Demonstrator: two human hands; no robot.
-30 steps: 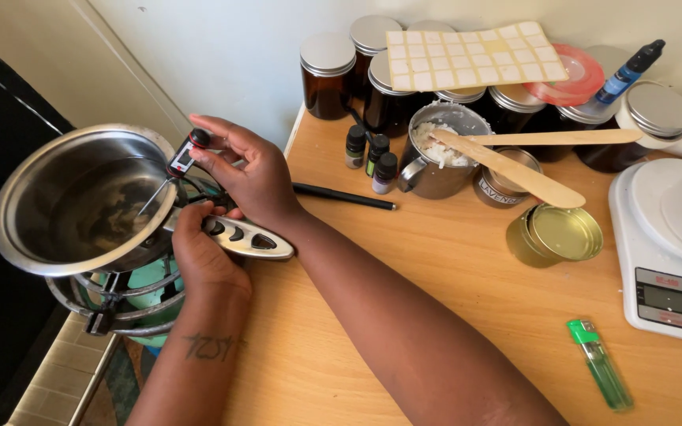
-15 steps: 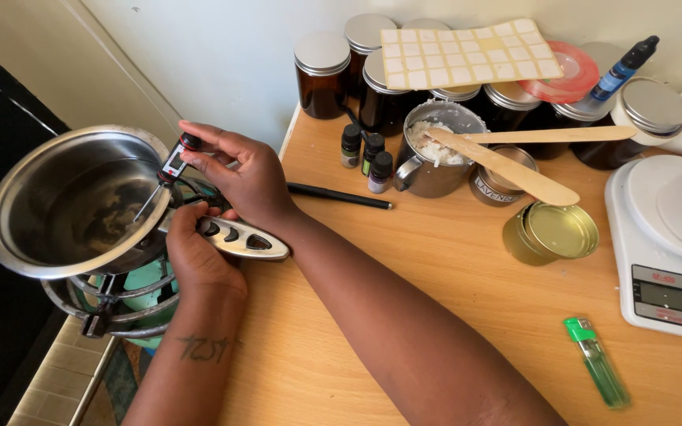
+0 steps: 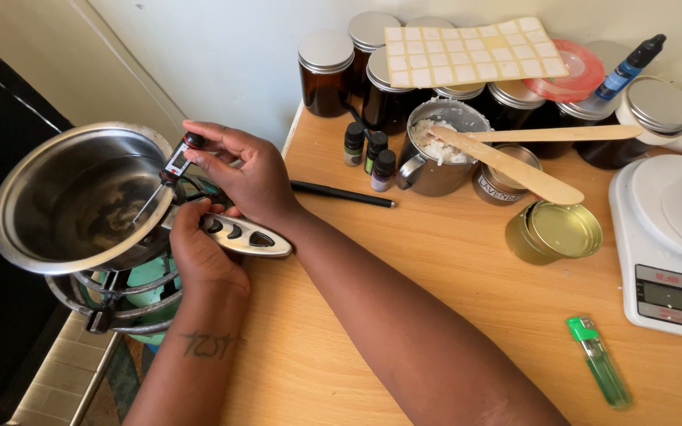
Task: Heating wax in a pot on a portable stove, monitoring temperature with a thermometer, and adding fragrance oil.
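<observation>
the right hand (image 3: 250,170) is closed in a pinch on the head of a probe thermometer (image 3: 174,164), whose thin needle slants down into the steel pot (image 3: 33,237). the left hand (image 3: 199,252), just beside the pot's near rim, is wrapped around the pot handle (image 3: 250,237), which juts out over the wooden tabletop (image 3: 436,268). the pot sits on a wire burner stand (image 3: 100,296) off the tabletop's edge. away from the pot lie a black pencil (image 3: 342,194), three small dropper bottles (image 3: 372,150) and a green lighter (image 3: 600,360).
</observation>
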